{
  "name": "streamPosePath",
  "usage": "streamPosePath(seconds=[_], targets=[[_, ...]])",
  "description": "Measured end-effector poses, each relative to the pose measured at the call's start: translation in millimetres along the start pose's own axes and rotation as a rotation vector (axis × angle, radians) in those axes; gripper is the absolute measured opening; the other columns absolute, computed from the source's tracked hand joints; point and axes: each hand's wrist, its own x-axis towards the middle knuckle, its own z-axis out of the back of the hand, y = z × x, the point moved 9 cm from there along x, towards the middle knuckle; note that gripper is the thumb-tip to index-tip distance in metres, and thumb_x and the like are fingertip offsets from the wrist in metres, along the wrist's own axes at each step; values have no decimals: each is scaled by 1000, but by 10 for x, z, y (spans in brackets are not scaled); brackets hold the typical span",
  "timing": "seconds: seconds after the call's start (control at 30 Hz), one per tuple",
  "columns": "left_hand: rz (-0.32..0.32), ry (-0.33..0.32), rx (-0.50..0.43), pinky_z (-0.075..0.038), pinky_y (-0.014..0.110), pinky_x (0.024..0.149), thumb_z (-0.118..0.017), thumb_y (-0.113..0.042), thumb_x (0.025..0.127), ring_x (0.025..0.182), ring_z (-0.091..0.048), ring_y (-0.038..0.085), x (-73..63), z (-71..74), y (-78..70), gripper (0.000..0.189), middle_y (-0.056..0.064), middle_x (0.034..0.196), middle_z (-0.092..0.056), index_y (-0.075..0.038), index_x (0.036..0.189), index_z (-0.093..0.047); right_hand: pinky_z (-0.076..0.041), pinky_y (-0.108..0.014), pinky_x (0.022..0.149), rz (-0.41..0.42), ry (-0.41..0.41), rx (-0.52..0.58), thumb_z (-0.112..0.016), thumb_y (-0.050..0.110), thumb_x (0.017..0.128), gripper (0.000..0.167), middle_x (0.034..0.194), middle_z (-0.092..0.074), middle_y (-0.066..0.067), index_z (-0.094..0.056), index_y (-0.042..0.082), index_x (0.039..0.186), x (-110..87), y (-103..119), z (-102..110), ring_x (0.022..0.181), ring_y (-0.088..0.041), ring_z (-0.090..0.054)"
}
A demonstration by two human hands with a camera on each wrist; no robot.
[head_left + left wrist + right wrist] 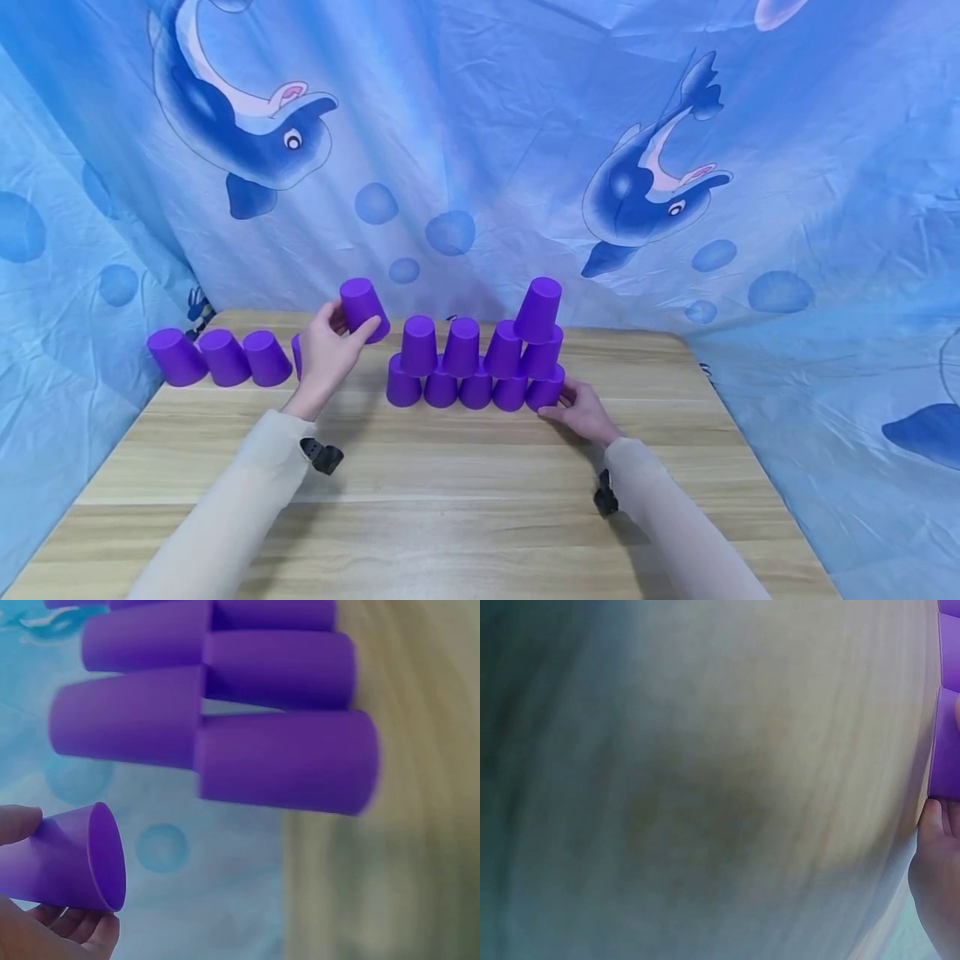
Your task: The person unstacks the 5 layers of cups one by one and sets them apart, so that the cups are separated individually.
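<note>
Upside-down purple cups form a stack: a bottom row of several [476, 390], a second row of several [461, 348], and a single top cup [538, 311] at the right end. Left of the stack, my left hand [330, 354] holds another purple cup [362, 307] raised and slightly tilted, thumb on one side and fingers on the other; the left wrist view shows its open rim [109, 859]. At the stack's lower right corner, my right hand [585, 412] grips the end cup [545, 390] of the bottom row, its thumb near the table.
Several more upside-down purple cups [223, 358] stand in a row at the table's far left, one partly hidden behind my left hand. A blue dolphin-print curtain [480, 167] hangs behind and beside the wooden table [435, 500].
</note>
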Motion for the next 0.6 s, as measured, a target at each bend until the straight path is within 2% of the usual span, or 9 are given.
streamPosePath(seconds=[0.2,0.37,0.5,0.6], targets=[[67,19,56,-47,44,94,-76,-32,82,110,-58,37,-54,18,399,67,27,122,-57,6,130,-49,-41,-39,100,3,4,-16,-74,-1,81,54,124,-59,-18,-53,-2,130,-8,21,-7,118,-31,-53],[139,88,100,-44,46,96,-76,-26,84,114,-54,41,-98,-27,689,68,30,125,-54,9,133,-44,-41,-39,101,-10,3,-15,-75,1,81,55,124,-58,-17,-53,-1,131,44,-95,10,119,-31,-53],[180,131,145,-42,48,99,-75,-21,84,117,-50,42,-131,-55,859,69,31,128,-51,10,135,-41,-40,-38,101,-15,-15,-13,-78,5,79,57,125,-59,-15,-54,2,131,110,-268,37,120,-29,-52],[196,150,165,-40,49,100,-75,-18,84,119,-48,44,-149,-63,936,72,33,130,-48,11,138,-37,-40,-36,101,-12,-30,-16,-79,7,79,57,125,-59,-14,-55,4,130,128,-316,48,119,-28,-53]])
